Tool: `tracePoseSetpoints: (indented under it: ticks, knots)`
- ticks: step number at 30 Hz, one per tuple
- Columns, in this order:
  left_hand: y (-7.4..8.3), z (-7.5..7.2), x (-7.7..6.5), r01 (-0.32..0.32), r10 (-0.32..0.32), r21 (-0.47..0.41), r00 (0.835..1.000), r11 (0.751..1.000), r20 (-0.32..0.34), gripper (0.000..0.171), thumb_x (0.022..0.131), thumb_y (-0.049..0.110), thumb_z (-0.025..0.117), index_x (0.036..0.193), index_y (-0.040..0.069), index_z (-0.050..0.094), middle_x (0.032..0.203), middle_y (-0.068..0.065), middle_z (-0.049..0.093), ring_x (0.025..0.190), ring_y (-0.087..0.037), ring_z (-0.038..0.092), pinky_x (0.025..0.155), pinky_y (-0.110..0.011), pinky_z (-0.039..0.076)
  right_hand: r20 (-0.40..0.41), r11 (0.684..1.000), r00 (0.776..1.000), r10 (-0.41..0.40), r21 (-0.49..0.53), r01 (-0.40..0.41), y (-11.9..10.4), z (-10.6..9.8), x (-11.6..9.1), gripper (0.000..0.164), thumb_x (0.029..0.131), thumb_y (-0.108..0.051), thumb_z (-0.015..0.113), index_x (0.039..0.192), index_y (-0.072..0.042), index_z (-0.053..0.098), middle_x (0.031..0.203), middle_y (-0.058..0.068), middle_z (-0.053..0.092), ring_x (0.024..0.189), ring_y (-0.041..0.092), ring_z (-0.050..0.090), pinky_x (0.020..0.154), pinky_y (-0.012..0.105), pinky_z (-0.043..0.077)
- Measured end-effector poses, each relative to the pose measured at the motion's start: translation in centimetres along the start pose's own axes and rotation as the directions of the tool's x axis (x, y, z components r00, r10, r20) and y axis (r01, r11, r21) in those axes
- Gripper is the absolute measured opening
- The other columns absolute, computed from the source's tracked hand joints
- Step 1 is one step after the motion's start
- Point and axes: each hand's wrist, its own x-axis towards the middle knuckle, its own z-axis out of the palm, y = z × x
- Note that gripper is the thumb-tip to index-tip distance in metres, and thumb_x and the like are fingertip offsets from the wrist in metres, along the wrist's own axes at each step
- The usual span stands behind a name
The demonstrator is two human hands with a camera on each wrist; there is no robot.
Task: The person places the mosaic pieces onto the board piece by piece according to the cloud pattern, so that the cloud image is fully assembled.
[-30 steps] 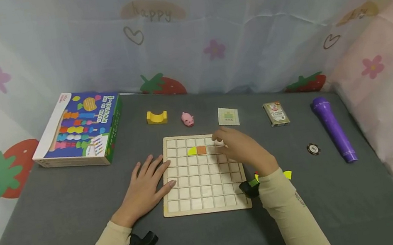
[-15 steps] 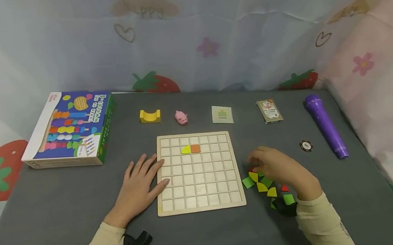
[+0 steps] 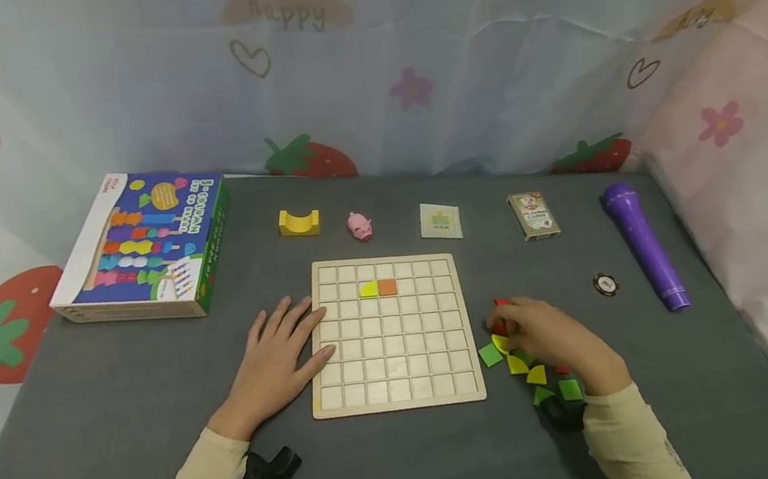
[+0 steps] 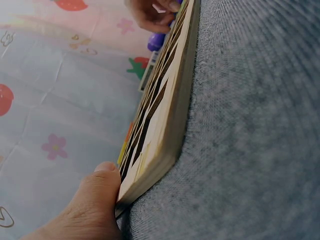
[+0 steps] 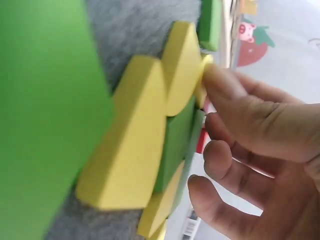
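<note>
My left hand (image 3: 272,376) lies spread at the left edge of a wooden grid board (image 3: 419,386), fingertips and thumb on its rim. In the left wrist view the thumb (image 4: 97,192) rests against the board's edge. A yellow quarter-round piece (image 3: 369,289) and an orange square (image 3: 387,287) sit side by side in the board's upper cells. To the board's right, my right hand (image 3: 553,340) reaches into a pile of pieces, fingers bent by a red piece (image 3: 499,327). In the right wrist view its thumb overlaps a yellow piece (image 5: 204,62); I cannot tell whether it pinches one.
Green squares (image 3: 490,355) and yellow quarter-rounds (image 3: 537,375) lie around the right hand. Behind the board stand a yellow arch block (image 3: 299,223), a pink pig (image 3: 359,226), a card (image 3: 440,221) and a card box (image 3: 534,216). A game box (image 3: 141,245), chip (image 3: 606,284) and purple microphone (image 3: 646,248) flank them.
My right hand has moved from above the board's upper right down to the pile of pieces, where its fingers shift among them. The left hand stays at the board's edge.
</note>
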Motion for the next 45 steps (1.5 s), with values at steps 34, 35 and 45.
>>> tracePoseSetpoints:
  ticks: [34, 35, 45]
  knots:
    - [0.0, 0.0, 0.0, 0.009, -0.009, -0.01, 1.0, 1.0, -0.001, 0.063, 0.094, 0.053, 0.051, 0.147, 0.022, 0.04, 0.153, -0.008, 0.034, 0.145, -0.033, 0.021, 0.114, -0.059, 0.011, -0.022, 1.0, 1.0, 0.016, -0.023, -0.016, -0.1, -0.3, 2.6, 0.021, 0.087, -0.011, 0.07, 0.106, -0.006, 0.065, 0.096, 0.005, 0.056, 0.08, 0.017, 0.05, 0.071, 0.033, 0.046]
    - [0.1, 0.0, 0.0, 0.009, -0.009, -0.01, 1.0, 1.0, -0.001, 0.063, 0.094, 0.053, 0.051, 0.147, 0.022, 0.04, 0.153, -0.008, 0.034, 0.145, -0.033, 0.02, 0.114, -0.059, 0.01, -0.025, 0.999, 0.999, 0.028, -0.026, -0.029, -0.1, -0.4, 2.6, 0.02, 0.087, -0.013, 0.071, 0.105, -0.006, 0.065, 0.096, 0.005, 0.056, 0.079, 0.016, 0.049, 0.07, 0.033, 0.046]
    - [0.1, 0.0, 0.0, 0.006, -0.007, -0.012, 1.0, 1.0, -0.008, 0.062, 0.094, 0.053, 0.051, 0.147, 0.022, 0.041, 0.153, -0.008, 0.035, 0.145, -0.032, 0.021, 0.114, -0.059, 0.011, -0.035, 0.997, 0.999, 0.024, -0.076, -0.026, -0.3, -0.2, 2.7, 0.026, 0.085, -0.008, 0.071, 0.111, -0.006, 0.065, 0.107, 0.006, 0.059, 0.089, 0.018, 0.057, 0.079, 0.036, 0.051]
